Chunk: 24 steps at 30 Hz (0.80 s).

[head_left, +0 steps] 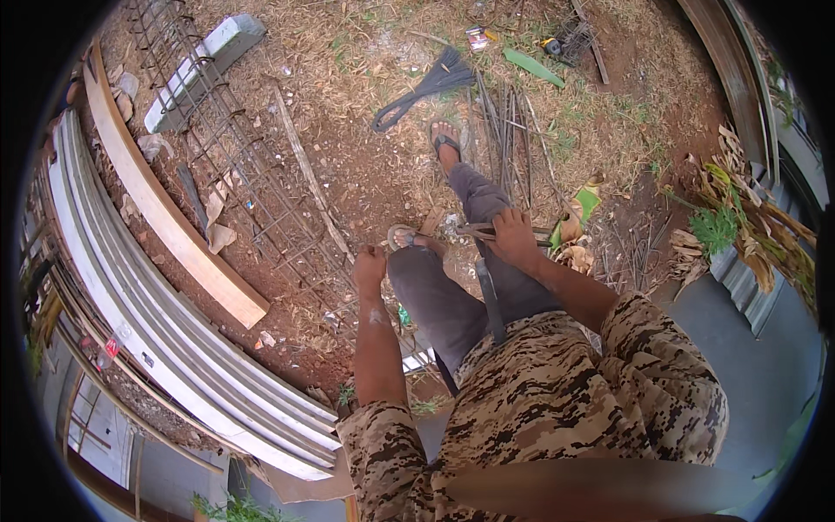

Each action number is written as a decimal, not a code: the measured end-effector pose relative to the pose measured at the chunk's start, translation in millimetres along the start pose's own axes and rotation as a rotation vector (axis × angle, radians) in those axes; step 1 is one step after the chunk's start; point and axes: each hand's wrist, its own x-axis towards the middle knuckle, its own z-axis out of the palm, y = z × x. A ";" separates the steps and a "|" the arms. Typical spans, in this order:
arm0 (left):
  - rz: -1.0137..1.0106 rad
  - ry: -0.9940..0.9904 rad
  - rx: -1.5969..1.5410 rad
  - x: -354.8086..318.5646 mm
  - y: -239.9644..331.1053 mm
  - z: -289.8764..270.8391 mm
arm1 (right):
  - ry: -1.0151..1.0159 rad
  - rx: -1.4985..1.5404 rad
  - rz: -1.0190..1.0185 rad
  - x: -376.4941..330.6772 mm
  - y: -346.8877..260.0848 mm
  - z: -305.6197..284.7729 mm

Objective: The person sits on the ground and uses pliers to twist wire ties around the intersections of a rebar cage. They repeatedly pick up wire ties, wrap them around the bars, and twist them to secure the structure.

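Note:
I sit with grey trousers and sandals over red earth. My right hand [515, 237] rests on my right knee, fingers closed on a thin bent steel rod [474, 231] that sticks out to the left. A flat grey metal bar [490, 300] lies along my thigh below that hand. My left hand [370, 266] is closed in a fist beside my left knee, close to the near end of a rebar cage [248, 170]. I cannot make out anything inside the fist.
A wooden plank [165, 217] and curved corrugated metal sheets [139, 304] lie to my left. Loose steel rods [506, 139] and a dark wire bundle [435, 80] lie ahead by my right foot. A concrete block [204, 56] lies at the far left, dry leaves [739, 226] to the right.

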 end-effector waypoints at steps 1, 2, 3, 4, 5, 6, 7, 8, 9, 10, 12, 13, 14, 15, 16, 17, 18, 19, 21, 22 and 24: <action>0.065 0.024 -0.012 34.7 41.8 -4.0 | 0.096 0.026 -0.024 9.5 3.3 5.2; 0.158 0.103 -0.053 68.8 76.7 0.8 | 0.098 0.047 -0.035 16.5 5.7 13.2; 0.160 0.009 0.002 105.2 106.5 8.1 | 0.185 0.078 -0.061 27.3 7.8 15.6; 0.237 -0.004 0.020 144.0 131.7 20.9 | 0.120 0.125 0.008 38.2 10.7 16.9; 0.236 -0.098 0.080 179.6 148.7 38.0 | 0.121 0.187 0.065 45.4 12.1 15.4; 0.264 -0.158 0.138 221.1 164.1 57.1 | 0.182 0.239 0.080 54.6 15.1 12.1; 0.338 -0.117 0.182 264.3 175.4 77.4 | 0.138 0.277 0.146 61.1 17.9 9.4; 0.395 -0.108 0.239 299.9 180.6 99.7 | 0.078 0.326 0.194 64.9 21.0 5.5; 0.421 -0.174 0.325 329.4 179.6 121.5 | 0.122 0.329 0.194 67.3 24.0 4.4; 0.461 0.016 0.305 358.1 177.7 139.3 | 0.201 0.362 0.184 68.8 27.0 3.3; 0.435 0.166 0.360 401.3 166.8 165.6 | 0.171 0.339 0.228 67.5 31.9 5.8; 0.466 0.249 0.372 417.0 159.9 172.1 | 0.202 0.360 0.249 66.7 33.4 7.7; 0.443 0.233 0.413 430.6 156.2 176.5 | 0.189 0.342 0.253 66.4 35.0 9.9; 0.439 0.193 0.472 440.0 154.4 178.6 | 0.201 0.341 0.263 66.8 35.8 10.8; 0.416 0.135 0.538 446.8 154.4 177.3 | 0.224 0.351 0.252 68.4 36.9 10.9; 0.374 0.068 0.608 451.4 157.5 173.4 | 0.213 0.348 0.271 70.7 37.5 9.0; 0.397 0.063 0.648 451.6 162.1 167.0 | 0.219 0.351 0.265 73.4 37.9 5.4; 0.378 0.020 0.706 450.1 171.0 159.4 | 0.234 0.346 0.251 77.1 39.5 1.2; 0.374 -0.082 0.696 432.2 195.7 142.0 | 0.178 0.323 0.247 82.0 41.8 -8.7; 0.343 -0.232 0.717 411.3 203.3 126.8 | 0.208 0.350 0.215 81.5 41.3 -13.8; 0.447 -0.205 0.732 365.3 229.4 89.2 | 0.134 0.336 0.225 81.1 42.5 -19.5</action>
